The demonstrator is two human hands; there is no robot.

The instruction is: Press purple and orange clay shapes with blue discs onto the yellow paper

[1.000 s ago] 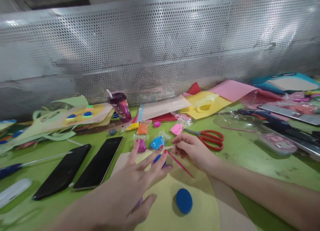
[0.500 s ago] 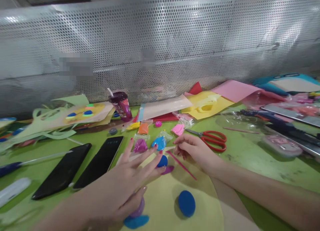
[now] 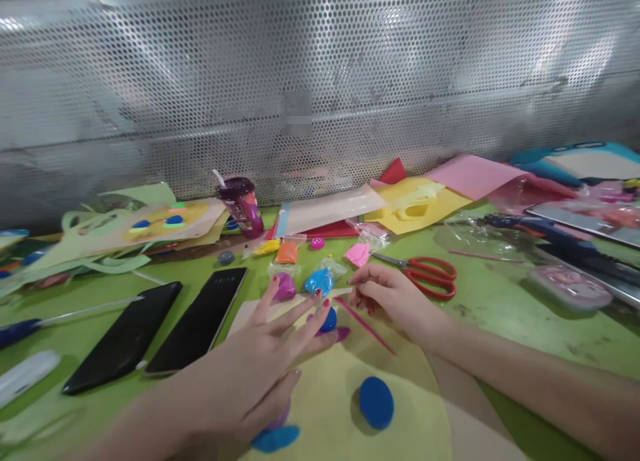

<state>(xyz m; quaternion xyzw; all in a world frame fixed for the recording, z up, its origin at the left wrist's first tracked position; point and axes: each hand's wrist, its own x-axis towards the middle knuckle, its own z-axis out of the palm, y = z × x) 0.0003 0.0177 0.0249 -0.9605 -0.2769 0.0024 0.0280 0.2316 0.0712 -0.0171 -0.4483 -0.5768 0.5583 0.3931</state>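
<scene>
My left hand point(image 3: 270, 344) is open, fingers spread over a round yellow sheet point(image 3: 410, 408), partly covering purple and blue clay pieces. A blue clay ball point(image 3: 329, 320) and a flat purple piece point(image 3: 342, 334) show by its fingertips. Under the thumb side lies a flat light-blue piece point(image 3: 276, 439). My right hand point(image 3: 395, 301) rests at the sheet's upper edge with fingers curled in; anything they hold is hidden. Beside them, a thin pink clay strip point(image 3: 367, 328) runs diagonally across the sheet. A dark blue disc point(image 3: 377, 402) sits lower on the sheet.
Red-handled scissors point(image 3: 430, 276) lie behind my right hand. Bagged clay, such as a blue lump point(image 3: 320, 282), sits ahead. Two phones point(image 3: 200, 324) and a screwdriver-like tool point(image 3: 23, 331) are left. A purple cup point(image 3: 243, 204) with a straw stands before the perforated metal panel point(image 3: 350, 68).
The view has shifted slightly. Both hands keep nearly the same pose, the left spread and the right curled; the clay pieces stay in place on the sheet.
</scene>
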